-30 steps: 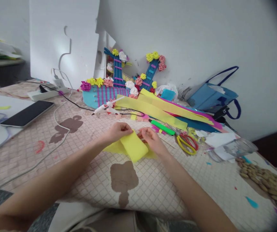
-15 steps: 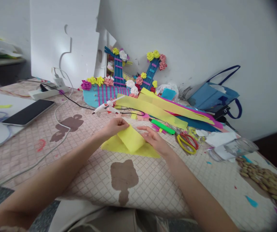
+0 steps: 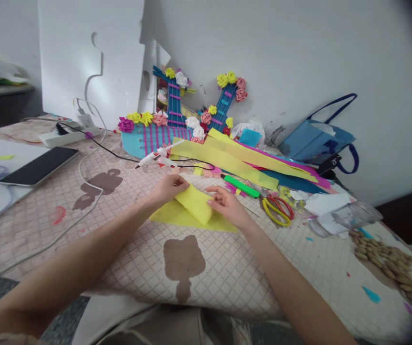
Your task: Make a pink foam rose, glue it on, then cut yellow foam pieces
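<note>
Between my hands, a thin yellow sheet, felt or crepe paper by its look (image 3: 195, 205), is partly folded over itself on the table. My left hand (image 3: 171, 187) pinches its upper left edge between thumb and fingers. At the right edge, my right hand (image 3: 225, 203) has thumb and fingers closed on the folded flap. Just behind the hands lies a white hot glue gun (image 3: 157, 157) with a black cord. A green box cutter (image 3: 241, 186) and scissors with yellow and red handles (image 3: 276, 212) rest beyond my right hand.
Yellow strips (image 3: 227, 160) lie across the table's back, near blue guitar-shaped crafts (image 3: 155, 139) with fabric flowers. A phone (image 3: 40, 165), a power strip (image 3: 65, 136) and a white cable occupy the left. To the right are a clear cup (image 3: 357, 215), peanuts (image 3: 385, 258) and a blue bag (image 3: 317, 141).
The folded yellow flap has turned and narrowed, its lower corner shifting right. My right hand's fingers have curled in closer on the flap. My left hand keeps its pinch.
</note>
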The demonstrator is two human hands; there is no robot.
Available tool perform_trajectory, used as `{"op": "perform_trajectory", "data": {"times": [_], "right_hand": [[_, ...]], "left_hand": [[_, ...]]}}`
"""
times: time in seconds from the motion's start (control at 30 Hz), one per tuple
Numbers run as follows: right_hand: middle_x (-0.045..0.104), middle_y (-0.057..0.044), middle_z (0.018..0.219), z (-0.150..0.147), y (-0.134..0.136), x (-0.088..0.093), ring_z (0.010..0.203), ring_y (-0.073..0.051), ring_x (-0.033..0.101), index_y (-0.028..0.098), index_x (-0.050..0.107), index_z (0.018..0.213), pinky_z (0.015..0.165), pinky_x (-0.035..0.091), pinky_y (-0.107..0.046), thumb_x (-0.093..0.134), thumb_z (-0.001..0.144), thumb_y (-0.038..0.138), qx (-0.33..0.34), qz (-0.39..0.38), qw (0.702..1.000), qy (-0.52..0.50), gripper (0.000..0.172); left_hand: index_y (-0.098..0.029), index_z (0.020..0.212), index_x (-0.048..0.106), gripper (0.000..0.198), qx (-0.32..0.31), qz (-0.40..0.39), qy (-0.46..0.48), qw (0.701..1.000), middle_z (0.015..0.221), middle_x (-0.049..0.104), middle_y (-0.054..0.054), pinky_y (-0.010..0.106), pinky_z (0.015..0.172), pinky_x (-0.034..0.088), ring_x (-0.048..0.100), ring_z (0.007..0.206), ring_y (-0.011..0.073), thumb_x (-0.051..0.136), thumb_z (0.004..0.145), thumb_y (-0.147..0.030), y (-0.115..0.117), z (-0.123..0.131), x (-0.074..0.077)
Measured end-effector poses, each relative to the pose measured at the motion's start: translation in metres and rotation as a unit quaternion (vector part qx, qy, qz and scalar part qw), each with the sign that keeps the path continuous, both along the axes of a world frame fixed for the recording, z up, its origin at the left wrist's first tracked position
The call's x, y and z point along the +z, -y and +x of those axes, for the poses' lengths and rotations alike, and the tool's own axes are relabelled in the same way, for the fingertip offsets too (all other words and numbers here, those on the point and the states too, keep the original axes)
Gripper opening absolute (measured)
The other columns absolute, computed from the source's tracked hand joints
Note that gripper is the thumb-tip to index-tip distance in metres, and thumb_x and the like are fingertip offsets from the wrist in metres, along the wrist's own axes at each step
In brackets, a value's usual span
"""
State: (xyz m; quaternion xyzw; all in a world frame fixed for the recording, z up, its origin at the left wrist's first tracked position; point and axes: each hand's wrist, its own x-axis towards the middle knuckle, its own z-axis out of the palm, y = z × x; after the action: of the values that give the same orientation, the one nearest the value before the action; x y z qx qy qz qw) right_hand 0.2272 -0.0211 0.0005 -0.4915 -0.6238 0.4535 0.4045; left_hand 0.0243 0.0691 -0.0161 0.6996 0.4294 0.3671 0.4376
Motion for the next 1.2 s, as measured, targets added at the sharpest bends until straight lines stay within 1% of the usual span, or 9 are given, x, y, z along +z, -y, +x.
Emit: {"op": "perform_trajectory", "data": {"times": [0.13,0.27,0.33,0.43,0.53,0.67,0.83,1.07,1.2], "right_hand": [[0.061,-0.005,0.091,0.002,-0.004,-0.005,0.076,-0.016,0.060,0.020,0.054,0.105,0.067,0.048,-0.031,0.059,0.077,0.033,-0.063,0.052,0.995,0.060,0.031],[0.059,-0.010,0.107,0.000,0.000,-0.001,0.094,-0.022,0.057,0.021,0.058,0.101,0.074,0.050,-0.036,0.050,0.084,0.036,-0.149,0.173,0.962,0.152,0.024],[0.059,-0.010,0.112,-0.004,0.004,0.003,0.106,-0.024,0.053,0.022,0.058,0.107,0.088,0.045,-0.041,0.044,0.089,0.036,-0.134,0.239,0.941,0.200,0.027],[0.055,-0.010,0.124,-0.012,0.011,0.006,0.121,-0.025,0.044,0.023,0.053,0.122,0.103,0.032,-0.045,0.040,0.091,0.042,-0.030,0.284,0.919,0.272,0.038],[0.041,-0.009,0.141,-0.016,0.013,0.003,0.134,-0.024,0.028,0.023,0.036,0.138,0.110,0.020,-0.047,0.033,0.092,0.050,0.076,0.273,0.894,0.347,0.054],[0.024,-0.007,0.150,-0.015,0.013,-0.002,0.140,-0.024,0.009,0.025,0.022,0.144,0.111,0.004,-0.054,0.025,0.091,0.055,0.146,0.209,0.864,0.434,0.061],[0.019,-0.005,0.152,-0.011,0.016,-0.004,0.140,-0.026,0.010,0.030,0.018,0.145,0.109,0.002,-0.057,0.027,0.091,0.057,0.172,0.150,0.855,0.465,0.061],[-0.001,-0.006,0.153,-0.009,0.016,-0.003,0.140,-0.024,-0.001,0.027,-0.004,0.146,0.111,0.002,-0.054,0.024,0.090,0.057,0.156,0.163,0.860,0.458,0.069],[0.001,-0.006,0.153,-0.008,0.017,-0.010,0.140,-0.024,0.001,0.025,-0.002,0.146,0.110,0.001,-0.054,0.023,0.090,0.060,0.183,0.136,0.848,0.478,0.071]], "left_hand": [[-0.013,0.068,0.062,0.026,0.019,0.047,-0.039,0.998,0.062,0.061,0.003,0.022,0.050,0.039,0.053,0.057,0.0124,0.058,0.070,-0.039,-0.002,0.003,-0.006],[-0.014,0.070,0.061,0.024,0.036,0.065,-0.050,0.996,0.063,0.061,0.003,0.022,0.051,0.038,0.053,0.057,0.0125,0.057,0.071,-0.037,-0.007,0.002,-0.010],[-0.014,0.070,0.061,0.022,0.041,0.075,-0.061,0.994,0.062,0.060,0.002,0.022,0.050,0.037,0.052,0.056,0.0122,0.057,0.071,-0.036,-0.010,0.001,-0.012],[-0.014,0.070,0.061,0.021,0.042,0.091,-0.077,0.992,0.060,0.059,0.002,0.022,0.051,0.036,0.051,0.056,0.0119,0.056,0.071,-0.035,-0.013,-0.001,-0.014],[-0.014,0.071,0.062,0.022,0.039,0.103,-0.093,0.989,0.061,0.058,0.001,0.022,0.052,0.035,0.050,0.056,0.0119,0.055,0.072,-0.035,-0.015,-0.001,-0.016],[-0.015,0.073,0.062,0.022,0.046,0.115,-0.115,0.986,0.063,0.059,0.001,0.022,0.053,0.035,0.051,0.058,0.0124,0.054,0.073,-0.035,-0.017,-0.003,-0.018],[-0.015,0.074,0.062,0.021,0.052,0.121,-0.144,0.981,0.064,0.060,0.002,0.023,0.053,0.033,0.051,0.058,0.0131,0.054,0.073,-0.034,-0.017,-0.005,-0.016],[-0.017,0.072,0.061,0.018,0.057,0.126,-0.167,0.976,0.065,0.061,0.003,0.024,0.052,0.032,0.052,0.059,0.0146,0.054,0.073,-0.033,-0.016,-0.005,-0.013],[-0.017,0.072,0.061,0.016,0.063,0.125,-0.171,0.975,0.067,0.062,0.003,0.024,0.053,0.033,0.053,0.061,0.0152,0.053,0.072,-0.031,-0.014,-0.005,-0.011]]}}
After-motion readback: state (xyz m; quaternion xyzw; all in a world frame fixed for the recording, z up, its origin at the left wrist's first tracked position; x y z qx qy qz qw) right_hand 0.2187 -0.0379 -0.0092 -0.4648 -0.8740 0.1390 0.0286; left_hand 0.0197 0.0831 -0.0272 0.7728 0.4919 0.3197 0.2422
